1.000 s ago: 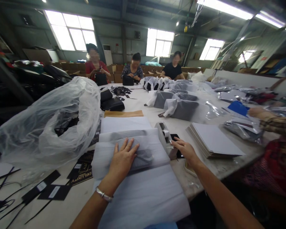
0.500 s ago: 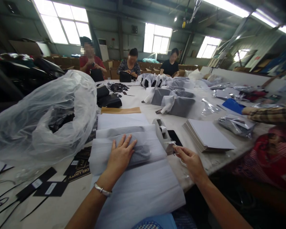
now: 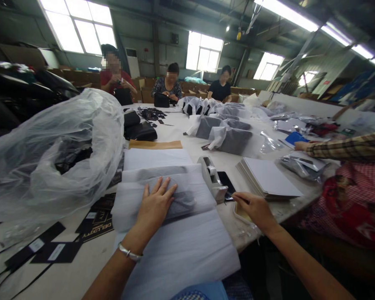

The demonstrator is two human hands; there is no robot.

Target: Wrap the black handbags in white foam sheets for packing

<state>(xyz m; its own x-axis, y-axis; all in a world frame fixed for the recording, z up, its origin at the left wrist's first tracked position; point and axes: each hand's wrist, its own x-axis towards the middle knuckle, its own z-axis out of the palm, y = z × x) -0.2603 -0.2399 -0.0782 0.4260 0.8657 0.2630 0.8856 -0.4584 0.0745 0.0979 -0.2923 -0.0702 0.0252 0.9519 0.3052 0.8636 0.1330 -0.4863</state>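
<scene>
Beside one tape dispenser (image 3: 211,180), one wrapped bundle (image 3: 185,201) is pressed by one flat left hand (image 3: 154,208); one right hand (image 3: 256,209) is pinched, contents indiscernible

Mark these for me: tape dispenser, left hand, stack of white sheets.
Tape dispenser (image 3: 213,181): head view, on the middle of its body.
Left hand (image 3: 155,205): head view, on the back of the hand.
Stack of white sheets (image 3: 271,177): head view, on the top sheet.

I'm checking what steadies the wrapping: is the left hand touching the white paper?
Touching: the head view shows the left hand spread flat on the white paper.
</scene>
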